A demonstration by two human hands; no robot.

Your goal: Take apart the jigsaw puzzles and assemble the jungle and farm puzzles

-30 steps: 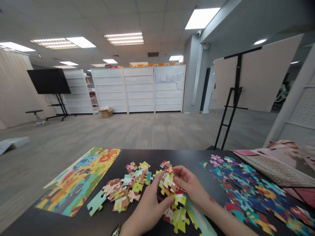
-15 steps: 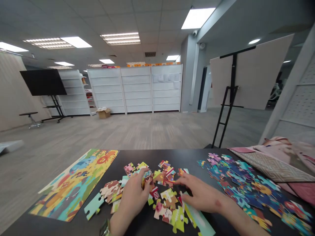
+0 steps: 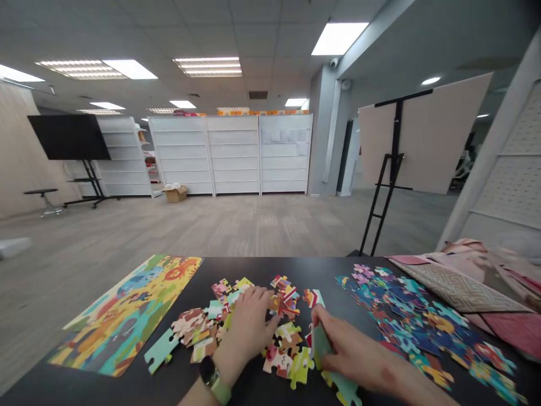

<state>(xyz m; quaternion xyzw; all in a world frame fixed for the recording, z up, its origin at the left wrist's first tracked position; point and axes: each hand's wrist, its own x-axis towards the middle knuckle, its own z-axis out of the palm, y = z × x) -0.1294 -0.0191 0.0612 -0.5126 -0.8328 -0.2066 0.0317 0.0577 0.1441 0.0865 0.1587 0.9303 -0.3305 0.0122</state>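
The left hand [image 3: 249, 322] lies open and palm down on loose puzzle pieces [image 3: 288, 338] on the black worktop [image 3: 321, 273]. The right hand [image 3: 353, 352] is closed on a teal piece [image 3: 322, 344], just beside them.

Both arms reach out in front of the person. The left hand [image 3: 249, 321] lies palm down, with its fingers [image 3: 256, 298] a little curved and spread apart, and the left wrist [image 3: 224, 361] sits low behind it. The right hand [image 3: 353, 349] is turned on its side, with thumb and fingers pinched on something thin (like picking up a cookie). The right arm [image 3: 409, 380] runs off the bottom edge.
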